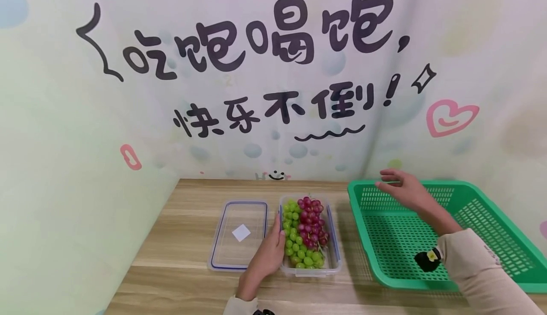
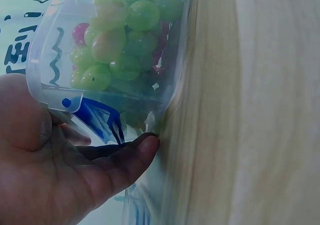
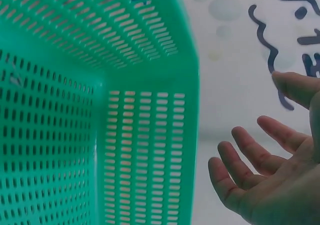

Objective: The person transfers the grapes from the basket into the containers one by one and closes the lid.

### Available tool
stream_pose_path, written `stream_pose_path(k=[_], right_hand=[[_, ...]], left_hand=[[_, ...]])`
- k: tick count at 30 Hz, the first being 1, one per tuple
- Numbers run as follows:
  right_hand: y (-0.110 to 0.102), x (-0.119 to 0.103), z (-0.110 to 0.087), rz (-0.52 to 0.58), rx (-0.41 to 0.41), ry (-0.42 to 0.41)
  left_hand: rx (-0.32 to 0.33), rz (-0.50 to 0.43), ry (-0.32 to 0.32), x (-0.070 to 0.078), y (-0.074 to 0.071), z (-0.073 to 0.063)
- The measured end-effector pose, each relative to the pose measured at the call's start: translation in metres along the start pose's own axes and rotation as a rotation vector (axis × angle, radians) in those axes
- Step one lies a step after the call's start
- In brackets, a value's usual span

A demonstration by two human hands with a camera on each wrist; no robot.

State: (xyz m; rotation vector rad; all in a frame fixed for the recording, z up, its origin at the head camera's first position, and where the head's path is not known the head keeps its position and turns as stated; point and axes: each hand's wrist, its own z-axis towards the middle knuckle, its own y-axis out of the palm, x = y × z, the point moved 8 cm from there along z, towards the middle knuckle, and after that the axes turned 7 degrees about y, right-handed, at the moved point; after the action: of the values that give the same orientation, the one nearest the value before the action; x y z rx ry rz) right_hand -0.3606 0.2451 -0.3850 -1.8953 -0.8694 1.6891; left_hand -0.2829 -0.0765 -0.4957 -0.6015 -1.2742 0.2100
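Note:
A clear plastic food container (image 1: 311, 272) with blue-edged side latches stands on the table. Green grapes (image 1: 295, 239) fill its left and near part, and a bunch of red grapes (image 1: 312, 222) lies on the right. My left hand (image 1: 270, 251) holds the container's left side, thumb at the rim and fingers along the outer wall by the hanging latch (image 2: 100, 120). My right hand (image 1: 403, 190) is raised over the far left part of a green plastic basket (image 1: 367, 248). In the right wrist view its fingers (image 3: 252, 150) are spread and loosely bent, holding nothing.
The container's clear lid (image 1: 239, 215), with a blue seal and a white square on it, lies flat left of the container. A printed wall hanging (image 1: 273, 153) rises behind the wooden table (image 1: 171, 258). The basket stands on the right.

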Motion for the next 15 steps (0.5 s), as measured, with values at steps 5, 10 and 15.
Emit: stream_pose_path(k=[5, 10, 15], right_hand=[[-0.007, 0.011, 0.001, -0.025, 0.031, 0.027], [-0.014, 0.018, 0.001, -0.017, 0.079, 0.031], [-0.023, 0.028, 0.0, -0.023, 0.128, 0.028]], left_hand=[[-0.003, -0.009, -0.003, -0.001, 0.0, -0.001], [-0.004, -0.015, -0.002, -0.002, 0.0, -0.001], [-0.004, -0.018, 0.002, -0.002, 0.0, -0.001]])
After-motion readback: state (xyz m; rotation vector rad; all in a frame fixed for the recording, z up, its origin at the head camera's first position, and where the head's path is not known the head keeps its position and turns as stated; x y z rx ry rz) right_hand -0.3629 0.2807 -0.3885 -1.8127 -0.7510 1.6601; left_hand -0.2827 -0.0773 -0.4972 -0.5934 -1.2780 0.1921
